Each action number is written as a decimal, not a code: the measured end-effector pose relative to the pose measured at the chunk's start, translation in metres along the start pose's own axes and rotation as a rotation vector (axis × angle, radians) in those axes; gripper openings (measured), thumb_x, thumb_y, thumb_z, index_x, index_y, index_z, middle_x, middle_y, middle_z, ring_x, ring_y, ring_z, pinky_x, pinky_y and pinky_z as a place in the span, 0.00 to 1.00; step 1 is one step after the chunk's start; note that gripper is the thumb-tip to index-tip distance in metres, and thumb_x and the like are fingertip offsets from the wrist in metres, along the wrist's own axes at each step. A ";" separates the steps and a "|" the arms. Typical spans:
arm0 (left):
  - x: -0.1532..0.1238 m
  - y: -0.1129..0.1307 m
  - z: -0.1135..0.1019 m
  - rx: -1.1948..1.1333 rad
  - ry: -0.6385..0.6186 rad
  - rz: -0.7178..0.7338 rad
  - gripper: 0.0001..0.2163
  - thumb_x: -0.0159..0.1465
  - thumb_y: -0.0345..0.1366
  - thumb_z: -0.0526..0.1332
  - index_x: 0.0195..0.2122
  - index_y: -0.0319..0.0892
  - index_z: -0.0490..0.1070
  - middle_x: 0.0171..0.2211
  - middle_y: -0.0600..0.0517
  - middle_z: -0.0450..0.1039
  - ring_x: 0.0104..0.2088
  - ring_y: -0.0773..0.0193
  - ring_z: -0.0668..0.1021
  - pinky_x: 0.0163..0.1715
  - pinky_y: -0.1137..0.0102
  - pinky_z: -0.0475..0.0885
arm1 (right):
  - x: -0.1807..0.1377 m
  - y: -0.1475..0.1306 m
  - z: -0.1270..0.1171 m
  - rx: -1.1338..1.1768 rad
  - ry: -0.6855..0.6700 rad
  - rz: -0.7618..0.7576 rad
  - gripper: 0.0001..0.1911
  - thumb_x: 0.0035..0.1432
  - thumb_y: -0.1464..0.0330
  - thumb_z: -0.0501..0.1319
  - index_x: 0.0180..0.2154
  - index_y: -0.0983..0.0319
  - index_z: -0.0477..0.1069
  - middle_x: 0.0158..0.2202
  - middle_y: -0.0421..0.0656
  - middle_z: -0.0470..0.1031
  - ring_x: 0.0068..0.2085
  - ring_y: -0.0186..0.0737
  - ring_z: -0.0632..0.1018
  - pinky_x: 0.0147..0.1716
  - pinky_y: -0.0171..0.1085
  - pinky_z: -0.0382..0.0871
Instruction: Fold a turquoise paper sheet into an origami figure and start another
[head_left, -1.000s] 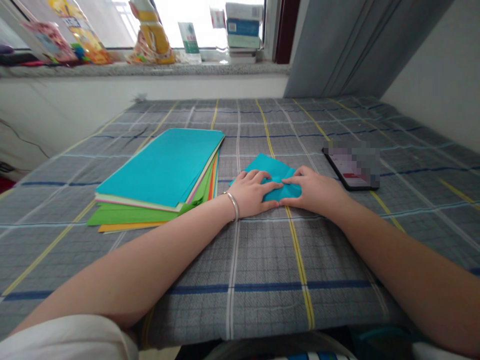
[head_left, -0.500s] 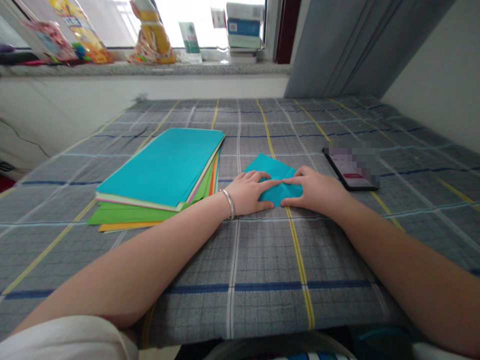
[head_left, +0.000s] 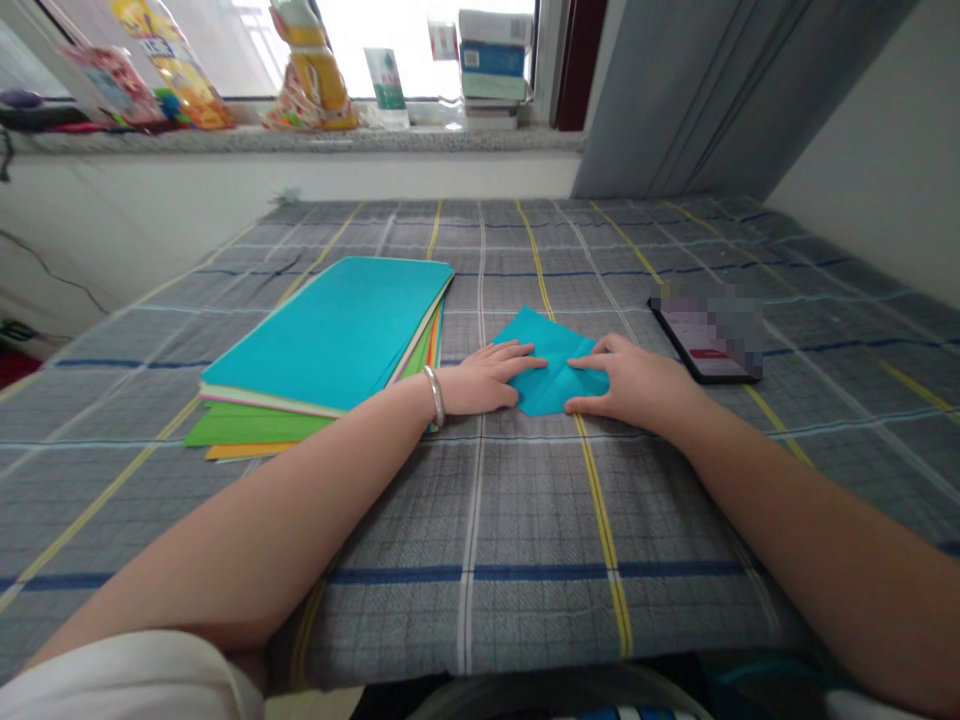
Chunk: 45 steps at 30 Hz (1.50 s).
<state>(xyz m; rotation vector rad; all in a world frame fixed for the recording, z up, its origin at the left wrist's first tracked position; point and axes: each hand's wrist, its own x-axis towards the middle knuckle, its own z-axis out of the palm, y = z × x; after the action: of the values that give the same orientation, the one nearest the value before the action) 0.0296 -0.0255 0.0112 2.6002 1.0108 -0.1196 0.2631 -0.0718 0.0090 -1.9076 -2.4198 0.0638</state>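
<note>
A small piece of folded blue paper (head_left: 553,350) lies on the checked cloth in front of me, with crease lines meeting near its middle. My left hand (head_left: 487,378), a silver bangle at its wrist, rests flat over the paper's left side with fingers stretched out. At the right corner, my right hand (head_left: 626,378) holds the paper, index finger on top and thumb at the near edge. Part of the paper is hidden under both hands. Left of it sits a stack of coloured paper (head_left: 330,330), blue on top, with green and orange edges showing; my left forearm crosses its near corner.
A phone (head_left: 705,340) with a partly blurred screen lies right of my right hand. The grey checked cloth (head_left: 540,520) covers the surface. Behind it, a windowsill (head_left: 300,140) bears snack bags, a yellow bottle, a tube and boxes. A grey curtain (head_left: 675,90) hangs at the right.
My left hand has slid left across the paper, away from my right fingers, uncovering the creased middle. My right hand stays at the right corner. The view has shifted slightly.
</note>
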 end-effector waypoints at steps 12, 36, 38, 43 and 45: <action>0.006 0.029 0.025 0.092 0.266 0.010 0.29 0.69 0.48 0.54 0.69 0.46 0.52 0.68 0.47 0.55 0.68 0.51 0.56 0.67 0.48 0.47 | 0.000 0.000 0.000 0.021 -0.001 0.010 0.32 0.50 0.43 0.63 0.53 0.50 0.74 0.55 0.43 0.70 0.44 0.48 0.78 0.35 0.43 0.71; 0.008 0.028 0.020 0.209 0.146 0.050 0.23 0.70 0.50 0.53 0.67 0.61 0.55 0.71 0.52 0.48 0.70 0.47 0.51 0.65 0.47 0.48 | 0.008 0.034 -0.018 0.056 -0.286 0.177 0.19 0.45 0.49 0.67 0.27 0.57 0.69 0.27 0.41 0.75 0.28 0.41 0.74 0.24 0.38 0.57; 0.008 0.028 0.018 0.203 0.138 0.049 0.24 0.70 0.50 0.52 0.67 0.61 0.55 0.71 0.52 0.48 0.70 0.46 0.51 0.65 0.47 0.47 | 0.007 0.036 -0.023 0.053 -0.342 0.215 0.18 0.45 0.50 0.67 0.25 0.58 0.70 0.26 0.41 0.76 0.28 0.41 0.75 0.24 0.38 0.58; 0.009 0.027 0.018 0.194 0.137 0.053 0.24 0.70 0.50 0.52 0.67 0.61 0.55 0.71 0.51 0.48 0.70 0.46 0.51 0.65 0.46 0.47 | 0.006 0.039 -0.030 -0.012 -0.430 0.259 0.17 0.50 0.52 0.65 0.22 0.58 0.73 0.24 0.43 0.76 0.27 0.42 0.75 0.25 0.39 0.60; 0.009 0.026 0.019 0.191 0.138 0.054 0.24 0.70 0.50 0.52 0.67 0.61 0.55 0.71 0.51 0.47 0.70 0.46 0.51 0.65 0.45 0.47 | 0.006 0.040 -0.032 -0.039 -0.427 0.261 0.16 0.50 0.54 0.65 0.22 0.58 0.73 0.23 0.43 0.76 0.26 0.42 0.75 0.25 0.39 0.60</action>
<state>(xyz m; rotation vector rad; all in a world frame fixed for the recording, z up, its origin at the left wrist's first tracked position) 0.0547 -0.0446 -0.0004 2.8403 1.0199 -0.0241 0.3032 -0.0570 0.0380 -2.4300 -2.3948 0.4858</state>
